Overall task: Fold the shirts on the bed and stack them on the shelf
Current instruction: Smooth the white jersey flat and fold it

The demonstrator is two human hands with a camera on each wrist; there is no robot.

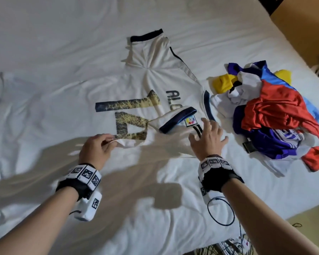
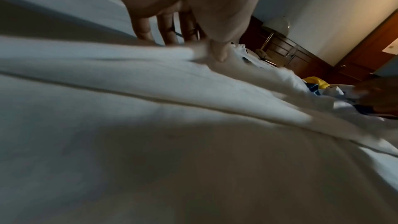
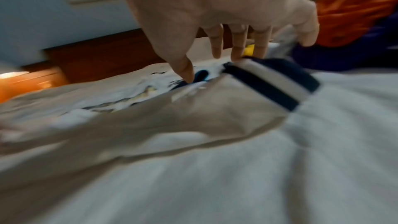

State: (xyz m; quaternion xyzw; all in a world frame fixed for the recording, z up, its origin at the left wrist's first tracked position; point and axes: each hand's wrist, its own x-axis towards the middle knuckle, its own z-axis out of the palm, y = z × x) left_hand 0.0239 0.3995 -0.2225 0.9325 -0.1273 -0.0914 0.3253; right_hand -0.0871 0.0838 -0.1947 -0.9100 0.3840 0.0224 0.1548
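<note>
A white jersey of thin, slightly glossy knit lies flat and back-up on the bed, its navy-trimmed collar towards the pile at the right; a cracked gold-and-navy number and navy lettering are printed across it; fine creases fan out from one puckered spot near its middle; the near sleeve, edged in a navy band with a small coloured badge, is folded in over the number. The left hand pinches the near edge of the jersey between thumb and curled fingers, the cloth rising in a soft fold at the grip; in the left wrist view the thumb presses that fold against the fingers. The right hand is spread, fingers straight and apart, holding nothing; its fingertips are at the sleeve's navy band, though blur hides whether they press it. Just beside that hand, further right, a loose pile of shirts lies crumpled on the wrinkled white sheet: shiny red, purple, yellow, light blue and white.
</note>
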